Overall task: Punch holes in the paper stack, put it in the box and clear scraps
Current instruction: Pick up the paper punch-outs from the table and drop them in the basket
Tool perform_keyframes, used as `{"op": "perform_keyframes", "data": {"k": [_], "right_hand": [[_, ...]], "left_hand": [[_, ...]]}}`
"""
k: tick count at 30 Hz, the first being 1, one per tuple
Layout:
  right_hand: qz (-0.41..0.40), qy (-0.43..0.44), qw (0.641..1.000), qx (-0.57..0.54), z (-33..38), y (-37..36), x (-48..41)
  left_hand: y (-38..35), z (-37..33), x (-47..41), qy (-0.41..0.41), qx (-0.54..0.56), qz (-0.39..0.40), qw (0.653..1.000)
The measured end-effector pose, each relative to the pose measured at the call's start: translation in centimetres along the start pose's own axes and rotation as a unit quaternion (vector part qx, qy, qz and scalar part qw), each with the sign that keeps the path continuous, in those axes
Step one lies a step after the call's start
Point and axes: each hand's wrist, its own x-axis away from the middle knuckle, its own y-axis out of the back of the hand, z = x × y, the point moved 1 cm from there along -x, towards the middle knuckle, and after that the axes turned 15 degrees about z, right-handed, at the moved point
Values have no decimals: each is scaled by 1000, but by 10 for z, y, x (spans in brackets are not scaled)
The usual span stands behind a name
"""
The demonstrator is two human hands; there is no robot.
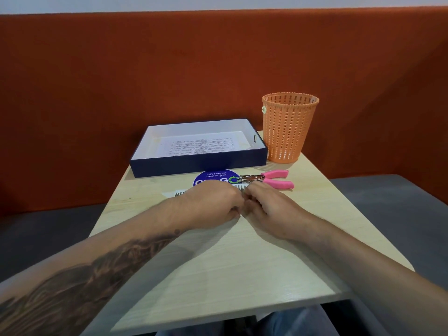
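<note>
White printed sheets (201,145) are seen lying flat in the navy box (198,166); only scraps are judged left. A thin paper strip (178,193) is glimpsed on the tabletop (218,263) behind the hands: light, limp, best pinched at an edge. The left hand (211,204) and right hand (269,209) are curled together, knuckles meeting; whether anything is held cannot be told.

Soft, even indoor light from overhead, moderately bright, no hard glare. Forearms (116,258) cast faint, diffuse shadows on the pale wood table (230,282), darkest just under the left hand (213,204). Orange mesh basket (288,127) leaves a weak slatted shadow at its base. White inside of the box (194,128) is the brightest spot. Wide-angle lens splays the table edges toward the corners. Img slightly soft overall; print on the paper stack (201,145) is unreadable.
</note>
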Motion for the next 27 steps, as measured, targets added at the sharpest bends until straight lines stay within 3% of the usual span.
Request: {"op": "perform_keyframes", "data": {"k": [4,10,16,22,27], "right_hand": [[-11,-7,1000,-14,0,1,2],[-18,-15,999,-39,6,5,7],[-21,-22,999,-45,-4,4,4],[-23,-27,997,-62,-8,5,6],[-20,-26,998,-50,-6,5,5]], "left_hand": [[-10,-3,2,17,57,14,998],[-12,10,8,47,285,-14,957],[-12,23,4,68,352,-33,933],[-3,29,5,43,312,-2,949],[-2,24,8,67,233,16,970]]}}
